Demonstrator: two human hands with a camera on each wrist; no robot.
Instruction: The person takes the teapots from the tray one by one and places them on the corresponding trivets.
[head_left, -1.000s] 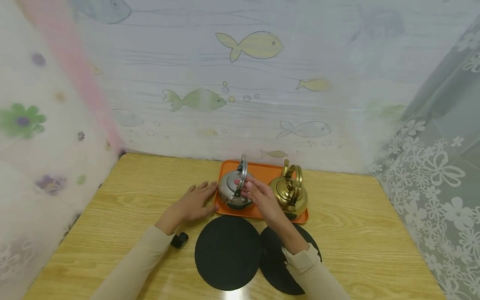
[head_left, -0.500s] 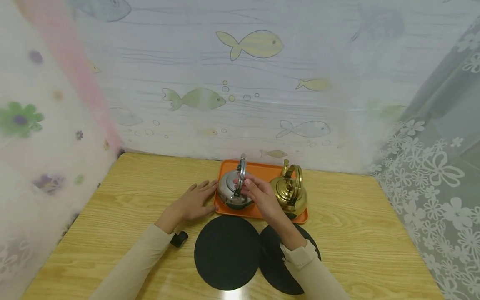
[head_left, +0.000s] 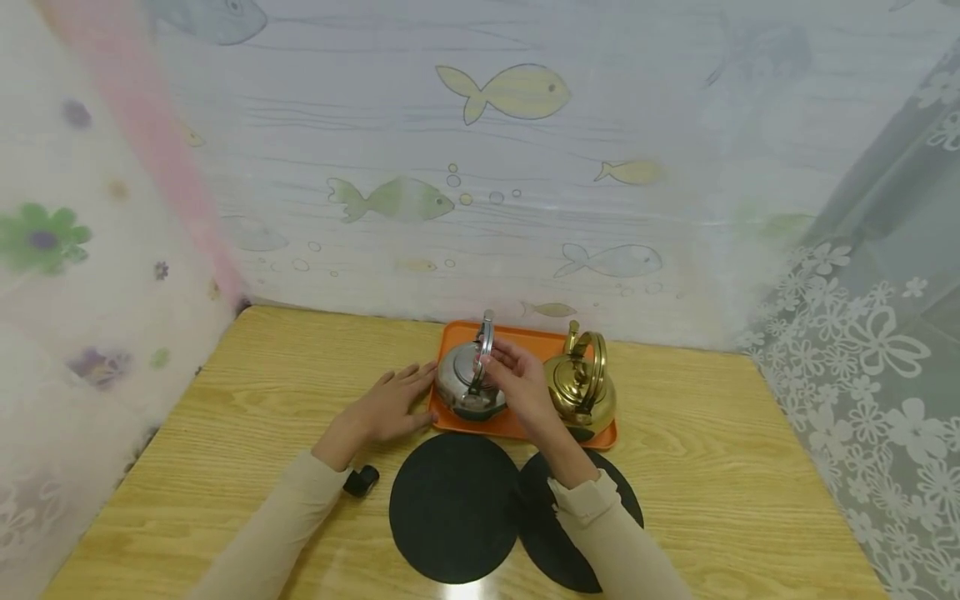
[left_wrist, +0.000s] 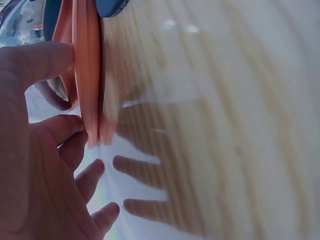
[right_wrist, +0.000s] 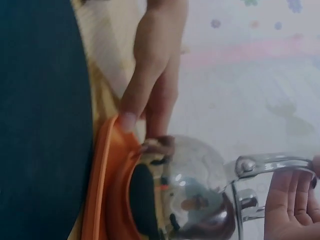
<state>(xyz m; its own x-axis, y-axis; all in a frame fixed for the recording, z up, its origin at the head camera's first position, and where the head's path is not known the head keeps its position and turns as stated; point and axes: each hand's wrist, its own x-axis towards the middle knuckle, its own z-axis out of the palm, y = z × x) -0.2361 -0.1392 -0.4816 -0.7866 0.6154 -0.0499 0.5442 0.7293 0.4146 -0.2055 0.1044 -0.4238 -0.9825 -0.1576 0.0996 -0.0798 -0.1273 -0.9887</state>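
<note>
— Gripping what with the right hand (head_left: 522, 393)?
— The handle (right_wrist: 277, 162) of the silver kettle (head_left: 459, 382), just left of that hand, on the left half of the orange tray (head_left: 525, 336).
— And with the left hand (head_left: 384, 408)?
— Touching the tray's left rim (left_wrist: 87, 65) with straight, spread fingers (left_wrist: 91, 180).
— Also on the tray?
— On its right half, a gold-coloured kettle (head_left: 573, 382).
</note>
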